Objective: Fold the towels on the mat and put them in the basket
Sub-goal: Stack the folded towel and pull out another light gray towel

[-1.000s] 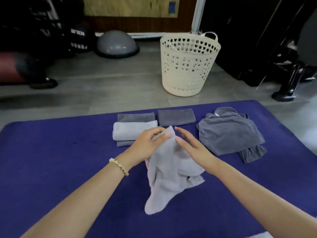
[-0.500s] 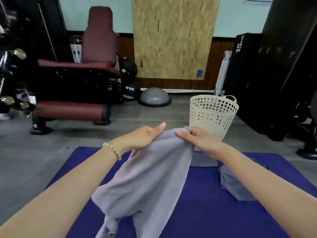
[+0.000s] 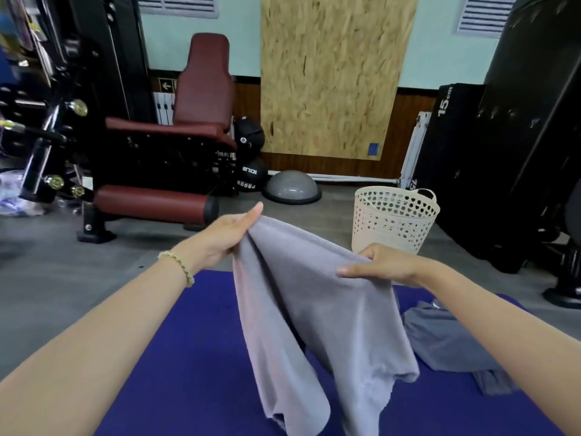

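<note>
Above the mat (image 3: 195,357), each hand (image 3: 224,236) (image 3: 385,262) pinches the towel (image 3: 317,309), hanging lengthwise downward.

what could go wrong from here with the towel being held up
1. The light grey towel hangs bunched and uneven below the left-hand grip and right-hand grip, so a fold made now may come out crooked.
2. Both pinch only its top edge; a shake might pull a corner free.
3. Its lower right corner hangs close to the unfolded dark grey towel on the mat; laid down there, it could overlap that pile.
</note>
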### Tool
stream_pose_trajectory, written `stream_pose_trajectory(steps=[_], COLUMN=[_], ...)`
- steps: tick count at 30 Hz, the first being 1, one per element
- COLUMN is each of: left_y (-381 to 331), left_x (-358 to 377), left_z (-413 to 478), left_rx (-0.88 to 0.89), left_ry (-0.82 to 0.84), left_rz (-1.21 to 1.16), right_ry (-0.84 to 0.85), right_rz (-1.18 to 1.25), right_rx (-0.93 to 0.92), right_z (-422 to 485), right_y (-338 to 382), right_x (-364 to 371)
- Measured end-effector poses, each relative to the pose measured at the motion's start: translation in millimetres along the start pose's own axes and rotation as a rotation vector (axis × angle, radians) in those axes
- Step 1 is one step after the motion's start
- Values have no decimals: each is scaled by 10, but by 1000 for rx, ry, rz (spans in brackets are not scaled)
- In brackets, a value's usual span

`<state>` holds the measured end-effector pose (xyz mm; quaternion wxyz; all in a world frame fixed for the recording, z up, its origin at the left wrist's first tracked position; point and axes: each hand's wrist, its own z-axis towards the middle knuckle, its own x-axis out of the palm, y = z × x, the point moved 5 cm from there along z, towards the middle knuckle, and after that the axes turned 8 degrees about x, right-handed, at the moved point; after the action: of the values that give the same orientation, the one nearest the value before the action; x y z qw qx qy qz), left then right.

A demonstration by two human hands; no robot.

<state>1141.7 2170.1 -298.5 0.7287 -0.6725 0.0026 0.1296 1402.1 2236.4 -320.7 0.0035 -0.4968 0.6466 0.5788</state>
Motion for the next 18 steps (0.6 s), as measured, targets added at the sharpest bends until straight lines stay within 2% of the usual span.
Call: stream_pose_trajectory(steps=[4, 5, 7, 9, 11, 14, 18], left_y=[51, 98, 248, 470, 719, 1003, 1098], left_x=[-222, -277, -338, -322, -326, -370, -313], left_z=[18, 25, 47, 51, 84, 208, 454], left_rx=[15, 18, 14, -57, -111, -123, -123], left_ry=[-27, -24, 53, 129, 128, 22, -129], left_rz=[48, 100, 347, 530, 577, 414, 76], right_ry=[66, 101, 121, 56, -64, -120, -279], right_rz=[76, 127, 207, 232, 142, -47, 125], right_rx=[50, 60, 97, 139, 168, 253, 231], right_z=[-166, -189, -191, -140, -111, -42, 146], right_y=[-275, -377, -598, -778, -854, -948, -964], right_x=[-132, -140, -148, -188, -271, -338, -468])
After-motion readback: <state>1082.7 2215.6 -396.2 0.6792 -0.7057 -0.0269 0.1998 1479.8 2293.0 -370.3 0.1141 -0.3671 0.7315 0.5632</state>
